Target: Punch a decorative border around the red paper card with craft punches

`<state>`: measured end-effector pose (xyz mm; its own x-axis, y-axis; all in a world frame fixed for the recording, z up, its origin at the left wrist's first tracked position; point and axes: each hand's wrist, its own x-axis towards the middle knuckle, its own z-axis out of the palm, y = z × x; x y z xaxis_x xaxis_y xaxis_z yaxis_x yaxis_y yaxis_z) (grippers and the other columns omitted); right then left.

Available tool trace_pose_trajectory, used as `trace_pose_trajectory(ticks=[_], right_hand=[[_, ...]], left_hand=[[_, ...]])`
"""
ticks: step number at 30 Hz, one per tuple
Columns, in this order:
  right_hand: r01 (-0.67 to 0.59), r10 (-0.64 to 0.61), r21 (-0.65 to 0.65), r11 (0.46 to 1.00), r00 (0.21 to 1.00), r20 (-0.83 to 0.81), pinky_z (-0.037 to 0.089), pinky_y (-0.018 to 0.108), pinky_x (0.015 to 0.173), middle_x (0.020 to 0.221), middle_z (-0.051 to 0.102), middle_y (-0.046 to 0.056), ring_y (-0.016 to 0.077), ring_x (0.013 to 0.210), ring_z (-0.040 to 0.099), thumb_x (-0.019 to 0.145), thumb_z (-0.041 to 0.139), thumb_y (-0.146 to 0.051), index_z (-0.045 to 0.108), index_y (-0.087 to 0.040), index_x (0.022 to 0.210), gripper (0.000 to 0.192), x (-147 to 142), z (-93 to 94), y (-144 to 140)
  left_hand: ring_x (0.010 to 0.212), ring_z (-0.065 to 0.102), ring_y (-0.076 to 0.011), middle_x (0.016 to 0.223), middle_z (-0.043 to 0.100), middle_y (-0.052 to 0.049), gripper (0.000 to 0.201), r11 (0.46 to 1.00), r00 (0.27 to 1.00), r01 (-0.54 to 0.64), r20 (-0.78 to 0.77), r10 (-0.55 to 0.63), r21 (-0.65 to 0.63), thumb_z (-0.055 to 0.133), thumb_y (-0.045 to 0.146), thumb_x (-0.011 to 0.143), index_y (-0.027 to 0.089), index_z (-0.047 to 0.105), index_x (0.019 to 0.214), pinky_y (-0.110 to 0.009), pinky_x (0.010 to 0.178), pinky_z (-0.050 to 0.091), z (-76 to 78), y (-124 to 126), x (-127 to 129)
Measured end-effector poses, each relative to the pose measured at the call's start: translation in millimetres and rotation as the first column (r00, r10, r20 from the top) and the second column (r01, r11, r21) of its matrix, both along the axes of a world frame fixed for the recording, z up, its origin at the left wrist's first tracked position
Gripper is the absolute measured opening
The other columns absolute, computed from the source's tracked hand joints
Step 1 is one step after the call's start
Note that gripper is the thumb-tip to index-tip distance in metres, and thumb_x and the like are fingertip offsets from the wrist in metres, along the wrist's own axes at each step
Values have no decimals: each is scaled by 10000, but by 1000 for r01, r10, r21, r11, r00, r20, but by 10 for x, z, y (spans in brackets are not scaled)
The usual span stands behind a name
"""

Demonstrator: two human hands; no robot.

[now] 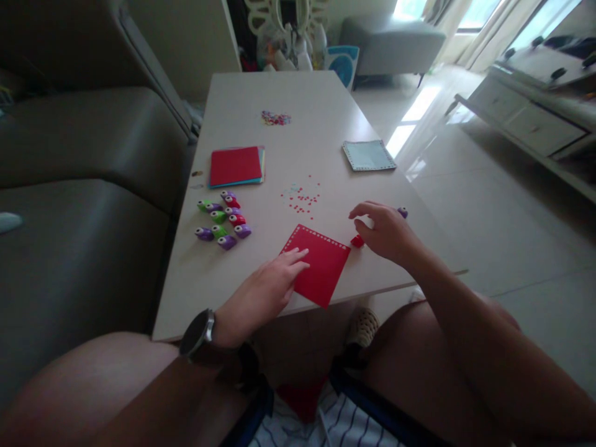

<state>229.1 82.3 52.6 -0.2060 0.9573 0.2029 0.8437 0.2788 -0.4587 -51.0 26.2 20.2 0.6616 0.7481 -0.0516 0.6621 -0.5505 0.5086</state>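
Observation:
A red square sheet of paper (321, 273) lies turned at an angle near the table's front edge, with a row of small punched holes along its far edge and more at its left. My left hand (267, 288) rests flat on the sheet's left part, fingers stretched out. To the right of the sheet, my right hand (384, 230) hovers with its fingers bent and apart, nothing seen between them. Just below its thumb, by the sheet's right corner, sits a small red craft punch (357, 241). A purple craft punch (403, 212) shows beyond the right wrist.
Several coloured punches (226, 218) cluster at the left. Behind them lies a stack of coloured paper (236, 166). Red and pale punched bits (303, 200) are scattered mid-table, with a multicoloured pile (275, 118) farther back. Pale hole-edged sheets (369, 155) lie at the right edge.

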Motion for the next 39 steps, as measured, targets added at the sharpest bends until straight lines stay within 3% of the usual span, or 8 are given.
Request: trace_pose_trajectory(ticks=[5, 12, 18, 25, 32, 39], right_hand=[[18, -8, -109, 994, 995, 95, 463, 335, 725, 868, 735, 60, 215, 788, 655, 836, 582, -185, 715, -220, 911, 157, 186, 22, 59], [-80, 140, -279, 957, 968, 206, 436, 316, 647, 808, 711, 62, 211, 715, 633, 777, 738, -244, 699, -210, 872, 108, 272, -138, 48], [-107, 185, -286, 952, 948, 261, 438, 345, 665, 765, 692, 80, 238, 710, 637, 799, 677, -177, 679, -193, 819, 26, 222, -223, 16], [-58, 150, -294, 954, 942, 300, 408, 320, 656, 842, 713, 82, 238, 779, 644, 751, 626, -116, 659, -196, 1002, 265, 222, -146, 32], [-76, 174, -297, 952, 932, 319, 390, 300, 683, 851, 695, 77, 217, 806, 618, 744, 595, -104, 631, -180, 1005, 274, 207, -99, 26], [-48, 155, -300, 953, 925, 345, 362, 296, 635, 834, 695, 76, 209, 748, 605, 834, 613, -219, 643, -194, 1003, 173, 198, -124, 19]], left_hand=[[1437, 458, -211, 1554, 501, -64, 542, 1000, 999, -5, -38, 5, 0, 491, 40, 865, 225, 600, 1363, -428, 1227, 365, -41, -9, -15], [1437, 461, -211, 1537, 521, -77, 521, 1000, 999, 6, -42, -7, -7, 485, 56, 892, 215, 592, 1377, -428, 1226, 366, -7, -23, 4], [1436, 462, -216, 1543, 512, -82, 488, 1000, 999, 1, -40, -1, -5, 493, 85, 918, 209, 589, 1380, -424, 1219, 382, -39, -13, -5], [1426, 476, -226, 1536, 520, -82, 457, 1000, 999, 6, -54, -6, -6, 491, 108, 934, 213, 598, 1366, -436, 1211, 390, -33, -3, -11], [1424, 473, -212, 1534, 521, -71, 465, 1000, 996, 23, -87, -22, 7, 488, 113, 945, 209, 574, 1392, -392, 1226, 370, -36, -10, -8], [1248, 616, -286, 1368, 618, -147, 368, 993, 973, -93, -207, 105, 66, 488, 155, 971, 183, 601, 1320, -447, 1100, 490, 95, -32, 41]])
